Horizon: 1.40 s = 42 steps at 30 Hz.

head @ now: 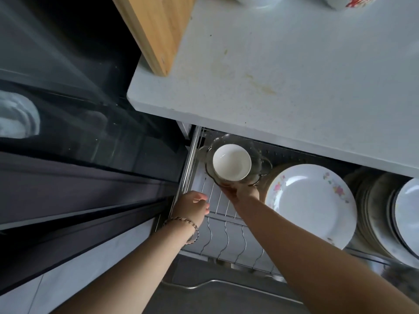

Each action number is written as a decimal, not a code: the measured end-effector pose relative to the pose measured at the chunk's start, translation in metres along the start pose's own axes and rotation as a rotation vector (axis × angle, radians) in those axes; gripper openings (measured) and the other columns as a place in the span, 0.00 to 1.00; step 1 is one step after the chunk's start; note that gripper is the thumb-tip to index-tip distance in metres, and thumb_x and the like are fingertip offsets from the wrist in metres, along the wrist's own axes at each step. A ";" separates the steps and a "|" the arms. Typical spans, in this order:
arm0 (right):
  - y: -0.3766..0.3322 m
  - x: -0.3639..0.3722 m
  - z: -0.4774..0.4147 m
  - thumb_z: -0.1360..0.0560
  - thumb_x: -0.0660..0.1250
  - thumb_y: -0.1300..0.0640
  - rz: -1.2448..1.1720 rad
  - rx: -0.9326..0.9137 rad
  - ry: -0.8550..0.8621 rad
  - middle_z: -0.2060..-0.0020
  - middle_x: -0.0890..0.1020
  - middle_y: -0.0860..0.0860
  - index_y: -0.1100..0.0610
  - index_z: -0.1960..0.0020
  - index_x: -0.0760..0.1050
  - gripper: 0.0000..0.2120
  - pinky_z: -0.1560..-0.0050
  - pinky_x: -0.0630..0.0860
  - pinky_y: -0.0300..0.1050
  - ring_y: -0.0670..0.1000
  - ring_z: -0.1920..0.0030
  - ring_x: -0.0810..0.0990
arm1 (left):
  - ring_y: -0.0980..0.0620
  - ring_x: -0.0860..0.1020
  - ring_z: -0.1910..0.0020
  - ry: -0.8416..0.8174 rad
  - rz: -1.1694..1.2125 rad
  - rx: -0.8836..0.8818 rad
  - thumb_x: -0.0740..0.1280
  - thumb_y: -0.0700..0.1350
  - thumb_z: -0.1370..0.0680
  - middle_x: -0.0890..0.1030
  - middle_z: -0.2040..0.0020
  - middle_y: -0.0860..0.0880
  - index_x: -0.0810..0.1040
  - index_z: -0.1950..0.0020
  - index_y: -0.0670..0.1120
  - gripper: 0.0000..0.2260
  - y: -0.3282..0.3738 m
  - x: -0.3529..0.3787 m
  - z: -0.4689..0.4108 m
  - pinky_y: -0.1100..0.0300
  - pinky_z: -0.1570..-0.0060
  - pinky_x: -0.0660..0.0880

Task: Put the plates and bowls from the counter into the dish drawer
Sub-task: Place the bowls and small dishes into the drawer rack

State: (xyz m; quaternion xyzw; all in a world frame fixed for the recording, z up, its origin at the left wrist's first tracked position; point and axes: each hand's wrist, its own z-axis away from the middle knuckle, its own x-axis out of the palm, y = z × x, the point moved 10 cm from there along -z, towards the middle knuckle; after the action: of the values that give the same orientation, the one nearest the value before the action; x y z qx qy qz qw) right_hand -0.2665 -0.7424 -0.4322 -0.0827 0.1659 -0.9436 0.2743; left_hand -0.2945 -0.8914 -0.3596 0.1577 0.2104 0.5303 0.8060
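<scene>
The dish drawer point(217, 236) stands pulled out below the counter point(283, 71), its wire rack showing. My right hand point(241, 190) holds a dark glass bowl point(260, 166) by its near rim over the drawer's back left corner. A white bowl point(231, 162) sits inside that glass bowl. My left hand point(192, 206), with a bracelet at the wrist, rests loosely curled at the drawer's left edge and holds nothing. A large white plate with flower print point(310, 205) lies on a stack in the drawer to the right.
More stacked plates point(385, 218) fill the drawer's right end. A wooden cutting board point(156, 30) leans at the counter's left edge. Dishes point(347, 1) show at the counter's far edge. A dark glass appliance front point(79, 109) is on the left. A second drawer's rim point(204, 285) lies below.
</scene>
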 end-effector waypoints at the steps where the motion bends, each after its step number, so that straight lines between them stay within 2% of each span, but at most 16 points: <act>1: 0.001 0.002 -0.003 0.30 0.60 0.79 -0.028 0.008 0.012 0.60 0.79 0.60 0.67 0.40 0.72 0.20 0.52 0.79 0.54 0.58 0.64 0.79 | 0.55 0.74 0.65 -0.001 -0.005 -0.002 0.57 0.31 0.22 0.75 0.62 0.47 0.76 0.52 0.38 0.08 -0.001 0.000 -0.001 0.75 0.76 0.70; 3: 0.003 -0.001 -0.004 0.29 0.60 0.78 -0.032 0.001 0.030 0.63 0.78 0.57 0.63 0.46 0.73 0.17 0.51 0.79 0.54 0.55 0.67 0.78 | 0.54 0.76 0.63 0.008 -0.020 -0.002 0.58 0.32 0.22 0.77 0.58 0.44 0.76 0.45 0.36 0.10 -0.003 -0.003 -0.001 0.73 0.72 0.73; 5: 0.004 -0.004 -0.005 0.29 0.60 0.77 -0.007 -0.003 0.022 0.66 0.78 0.57 0.59 0.52 0.72 0.15 0.59 0.82 0.51 0.54 0.68 0.77 | 0.53 0.76 0.63 -0.005 0.003 -0.005 0.57 0.32 0.22 0.76 0.59 0.45 0.75 0.43 0.34 0.11 -0.004 -0.001 0.001 0.73 0.73 0.73; 7: 0.004 -0.006 -0.008 0.29 0.60 0.77 0.026 0.003 0.026 0.68 0.78 0.57 0.60 0.55 0.72 0.13 0.69 0.82 0.46 0.54 0.70 0.78 | 0.55 0.73 0.66 -0.039 0.022 -0.015 0.56 0.30 0.22 0.73 0.63 0.46 0.75 0.48 0.35 0.10 -0.005 0.003 0.001 0.75 0.78 0.71; 9: 0.006 -0.009 -0.013 0.27 0.60 0.74 0.049 -0.002 0.060 0.74 0.79 0.55 0.60 0.60 0.72 0.11 0.71 0.82 0.44 0.52 0.75 0.79 | 0.54 0.69 0.68 -0.084 0.002 -0.024 0.53 0.28 0.22 0.69 0.66 0.47 0.72 0.59 0.40 0.12 -0.005 0.008 0.000 0.75 0.80 0.67; 11: 0.007 -0.010 -0.015 0.26 0.59 0.73 0.037 -0.028 0.081 0.77 0.79 0.55 0.62 0.56 0.72 0.08 0.76 0.80 0.42 0.50 0.80 0.79 | 0.54 0.66 0.69 -0.105 -0.020 -0.030 0.53 0.27 0.22 0.67 0.67 0.48 0.70 0.63 0.42 0.15 -0.007 0.012 -0.001 0.74 0.81 0.65; 15: 0.009 -0.014 -0.017 0.24 0.62 0.66 -0.046 -0.042 0.101 0.58 0.81 0.59 0.59 0.38 0.70 0.15 0.78 0.79 0.41 0.52 0.78 0.80 | 0.54 0.70 0.68 -0.059 0.004 -0.048 0.55 0.30 0.22 0.71 0.65 0.46 0.70 0.60 0.42 0.12 -0.009 0.010 0.002 0.72 0.77 0.70; 18: 0.009 -0.015 -0.017 0.24 0.63 0.65 0.029 -0.008 0.084 0.54 0.80 0.58 0.59 0.37 0.69 0.17 0.73 0.81 0.40 0.52 0.75 0.80 | 0.53 0.70 0.68 -0.081 0.018 -0.048 0.55 0.29 0.22 0.71 0.63 0.46 0.72 0.57 0.40 0.10 -0.009 0.013 0.006 0.74 0.80 0.68; 21: 0.005 -0.017 -0.005 0.23 0.61 0.65 0.227 0.029 0.071 0.69 0.78 0.55 0.62 0.53 0.70 0.00 0.69 0.76 0.41 0.50 0.74 0.76 | 0.50 0.74 0.61 -0.059 -0.069 -0.039 0.56 0.30 0.22 0.74 0.58 0.44 0.75 0.50 0.42 0.11 -0.005 0.011 0.010 0.72 0.75 0.71; 24: -0.004 -0.018 0.010 0.21 0.56 0.64 0.524 0.062 -0.016 0.73 0.74 0.53 0.59 0.65 0.66 0.14 0.77 0.73 0.35 0.45 0.83 0.75 | 0.53 0.69 0.67 -0.064 -0.146 -0.020 0.55 0.29 0.23 0.71 0.63 0.44 0.71 0.61 0.44 0.14 0.005 0.012 0.020 0.71 0.76 0.67; 27: -0.034 -0.013 0.044 0.22 0.57 0.64 0.932 -0.026 -0.141 0.68 0.73 0.51 0.56 0.66 0.66 0.14 0.73 0.73 0.33 0.46 0.72 0.74 | 0.54 0.69 0.69 -0.029 -0.175 0.017 0.55 0.29 0.23 0.70 0.67 0.46 0.69 0.65 0.47 0.16 0.026 0.013 0.035 0.65 0.73 0.66; 30: -0.078 -0.002 0.103 0.23 0.58 0.63 1.303 -0.186 -0.283 0.68 0.71 0.49 0.53 0.66 0.67 0.14 0.66 0.69 0.35 0.46 0.69 0.69 | 0.53 0.73 0.69 0.054 -0.179 0.143 0.57 0.31 0.23 0.75 0.66 0.47 0.73 0.62 0.44 0.12 0.071 0.009 0.061 0.73 0.81 0.68; 33: -0.124 0.008 0.174 0.24 0.59 0.62 1.578 -0.296 -0.410 0.63 0.75 0.54 0.61 0.56 0.76 0.08 0.67 0.67 0.35 0.52 0.63 0.74 | 0.56 0.77 0.71 0.116 -0.174 0.314 0.58 0.34 0.23 0.78 0.65 0.48 0.76 0.54 0.43 0.09 0.138 0.005 0.097 0.76 0.81 0.68; 36: -0.186 0.021 0.229 0.25 0.60 0.63 1.481 -0.417 -0.415 0.60 0.79 0.55 0.59 0.49 0.78 0.10 0.65 0.72 0.35 0.52 0.61 0.77 | 0.60 0.77 0.76 0.147 -0.112 0.462 0.59 0.37 0.22 0.80 0.64 0.46 0.76 0.52 0.42 0.06 0.211 0.000 0.127 0.76 0.79 0.69; 39: -0.254 0.042 0.258 0.22 0.60 0.61 1.261 -0.531 -0.349 0.55 0.81 0.57 0.63 0.40 0.74 0.13 0.61 0.75 0.35 0.51 0.60 0.79 | 0.54 0.76 0.70 0.175 -0.034 0.522 0.59 0.37 0.22 0.79 0.60 0.47 0.76 0.47 0.41 0.08 0.269 -0.003 0.140 0.68 0.74 0.73; 42: -0.294 0.070 0.260 0.21 0.60 0.56 0.942 -0.486 -0.303 0.58 0.80 0.56 0.63 0.37 0.71 0.16 0.58 0.77 0.40 0.53 0.61 0.79 | 0.48 0.77 0.63 0.190 0.105 0.495 0.62 0.41 0.25 0.77 0.59 0.48 0.70 0.35 0.42 0.18 0.310 -0.006 0.128 0.58 0.62 0.75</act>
State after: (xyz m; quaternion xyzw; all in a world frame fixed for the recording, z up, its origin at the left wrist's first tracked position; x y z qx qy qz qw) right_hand -0.4046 -0.6166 -0.0800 -0.1955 0.3565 -0.6310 0.6608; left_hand -0.4760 -0.7808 -0.0999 0.3102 0.3999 0.5162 0.6910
